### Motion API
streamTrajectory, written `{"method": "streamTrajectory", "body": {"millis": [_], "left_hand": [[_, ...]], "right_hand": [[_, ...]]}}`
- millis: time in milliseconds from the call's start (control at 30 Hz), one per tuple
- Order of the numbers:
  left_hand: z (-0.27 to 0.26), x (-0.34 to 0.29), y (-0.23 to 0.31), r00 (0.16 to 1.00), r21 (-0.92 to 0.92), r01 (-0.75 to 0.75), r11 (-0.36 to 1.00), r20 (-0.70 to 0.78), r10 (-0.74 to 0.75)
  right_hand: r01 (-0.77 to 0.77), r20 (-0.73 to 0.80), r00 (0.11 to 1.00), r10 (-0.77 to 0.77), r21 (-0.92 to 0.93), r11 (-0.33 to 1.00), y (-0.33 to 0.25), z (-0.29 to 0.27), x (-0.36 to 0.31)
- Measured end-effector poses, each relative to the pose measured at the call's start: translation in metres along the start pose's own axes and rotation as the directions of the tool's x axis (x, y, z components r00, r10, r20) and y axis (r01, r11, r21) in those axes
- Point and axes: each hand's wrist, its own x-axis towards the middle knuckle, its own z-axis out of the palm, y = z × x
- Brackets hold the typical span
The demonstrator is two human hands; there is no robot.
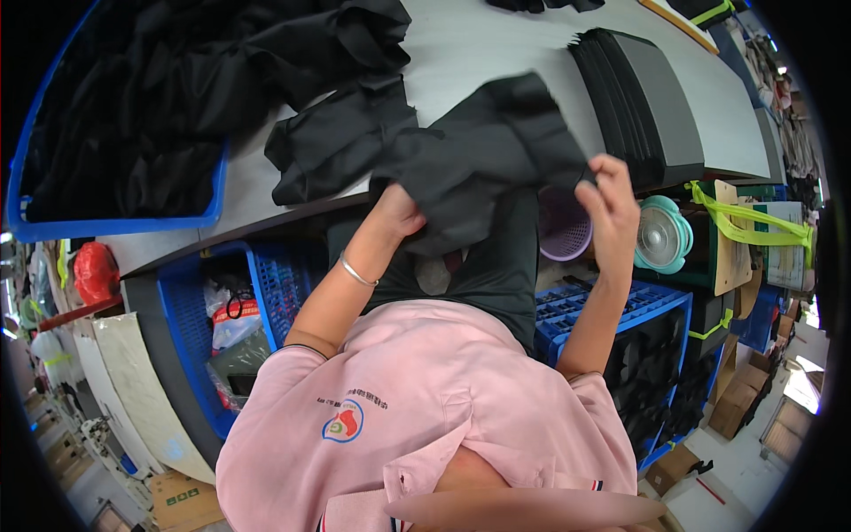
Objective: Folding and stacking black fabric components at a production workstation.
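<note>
A black fabric piece [496,146] is stretched between my two hands above the table's near edge and my lap. My left hand [399,211] is closed on its near left edge, with the fingertips partly hidden by the cloth. With thumb and fingers pinched, my right hand [612,199] grips the right corner. Just left of the held piece, another black fabric piece [332,146] lies crumpled on the grey-white table [456,35]. To the right on the table is a neat stack of dark flat pieces [625,102].
A blue tray [217,191] heaped with black fabric fills the table's far left. Below the table are a blue basket [257,284] with bags, a purple basket [566,235] and a blue crate [660,306]. A turquoise fan [662,235] stands at the right.
</note>
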Motion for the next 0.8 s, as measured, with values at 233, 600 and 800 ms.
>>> {"method": "streamTrajectory", "body": {"millis": [233, 600, 800], "left_hand": [[0.026, 0.009, -0.027, 0.969, 0.647, -0.059, 0.760, -0.146, 0.200], [0.019, 0.082, 0.016, 0.891, 0.699, -0.227, 0.678, -0.132, 0.435], [0.009, 0.097, 0.007, 0.994, 0.171, 0.106, 0.980, -0.049, -0.099]], "right_hand": [[0.073, -0.386, 0.922, -0.021, 0.121, 0.990, 0.063, 0.056, 0.071], [-0.402, 0.188, 0.844, 0.502, 0.841, 0.362, 0.092, 0.096, 0.011], [-0.308, 0.435, 0.833, 0.342, 0.878, -0.366, 0.106, 0.098, 0.008]]}}
